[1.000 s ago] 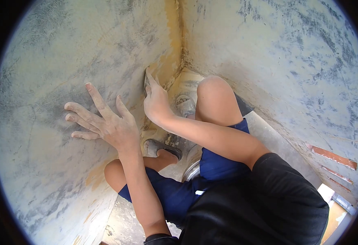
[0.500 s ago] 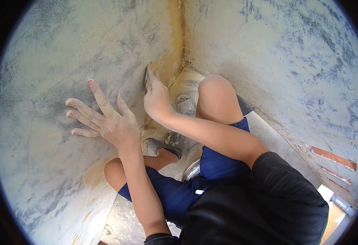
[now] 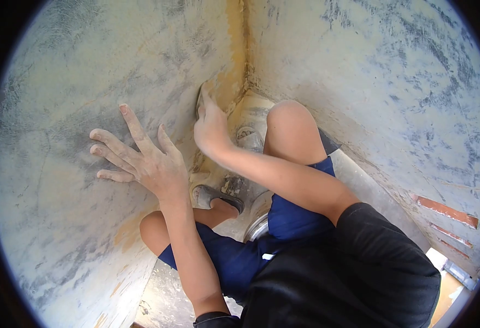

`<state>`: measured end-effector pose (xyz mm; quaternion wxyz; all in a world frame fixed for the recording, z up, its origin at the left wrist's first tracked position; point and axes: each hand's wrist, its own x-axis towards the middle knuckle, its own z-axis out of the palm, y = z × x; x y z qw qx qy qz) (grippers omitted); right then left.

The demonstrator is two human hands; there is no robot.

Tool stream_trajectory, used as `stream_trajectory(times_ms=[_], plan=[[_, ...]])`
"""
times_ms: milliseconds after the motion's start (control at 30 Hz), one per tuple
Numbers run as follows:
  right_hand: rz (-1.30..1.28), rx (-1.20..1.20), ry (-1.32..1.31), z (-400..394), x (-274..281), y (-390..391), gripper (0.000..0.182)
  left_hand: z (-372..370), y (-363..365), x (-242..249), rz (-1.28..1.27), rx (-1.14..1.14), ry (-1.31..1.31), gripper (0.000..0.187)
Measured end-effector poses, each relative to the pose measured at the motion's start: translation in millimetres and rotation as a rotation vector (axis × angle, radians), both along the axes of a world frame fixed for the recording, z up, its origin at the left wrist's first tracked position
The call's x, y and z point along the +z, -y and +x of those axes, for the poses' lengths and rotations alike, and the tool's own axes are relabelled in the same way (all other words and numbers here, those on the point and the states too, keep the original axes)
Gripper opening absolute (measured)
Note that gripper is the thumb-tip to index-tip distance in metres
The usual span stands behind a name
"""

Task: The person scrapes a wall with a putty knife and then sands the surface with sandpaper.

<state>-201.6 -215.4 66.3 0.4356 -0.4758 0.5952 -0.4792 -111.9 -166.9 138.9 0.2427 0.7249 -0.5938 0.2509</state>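
Dust coats my left hand (image 3: 155, 164), whose fingers are spread wide against the patchy left wall (image 3: 59, 120). Nothing is in that hand. Close to the corner, my right hand (image 3: 213, 128) presses a thin, dark-edged piece of sandpaper (image 3: 200, 99) to the same wall, beside a yellowish filler strip (image 3: 230, 76). Only the edge of the sandpaper shows; my fingers and palm hide the rest.
A second patchy wall (image 3: 371, 82) meets the left one at the corner, with reddish slots (image 3: 446, 211) low on it. Between my knees stands a round metal-rimmed container (image 3: 257, 227). My sandalled feet (image 3: 218, 199) rest on the dusty floor (image 3: 355, 169).
My right hand has shifted very slightly along the wall toward the corner with the sandpaper. My left hand stays almost in place, fingers still spread.
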Motion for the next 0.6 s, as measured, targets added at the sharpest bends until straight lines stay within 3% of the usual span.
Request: stream_trajectory(times_ms=[67, 133, 200, 267, 300, 400, 433, 467, 600], plan=[[-0.107, 0.009, -0.085, 1, -8, -5, 0.062, 0, 1, -1, -0.016, -0.032, -0.024, 0.082], [0.034, 0.032, -0.014, -11, 0, 1, 0.062, -1, -1, 1, 0.023, 0.032, 0.037, 0.088], [0.002, -0.016, 0.099, -8, -10, 18, 0.061, 0, -3, 0, 0.023, 0.025, 0.038, 0.088], [0.065, -0.006, 0.079, -3, -3, 12, 0.059, 1, 0, 0, 0.01, 0.019, 0.035, 0.088], [-0.085, -0.003, -0.087, 1, -3, -1, 0.06, 1, 0, -1, 0.004, 0.015, 0.038, 0.088], [-0.057, 0.024, -0.084, -7, -11, 1, 0.063, -1, 0, -1, 0.012, 0.009, 0.028, 0.088], [0.128, 0.044, 0.167, -16, 1, 15, 0.063, -1, -1, 0, 0.012, 0.009, 0.016, 0.088], [0.125, 0.044, 0.168, -13, 2, 14, 0.063, -1, -2, 0, 0.009, 0.009, 0.017, 0.088], [0.011, 0.029, -0.027, 0, -6, 1, 0.066, -1, 0, 1, 0.002, -0.004, 0.002, 0.086]])
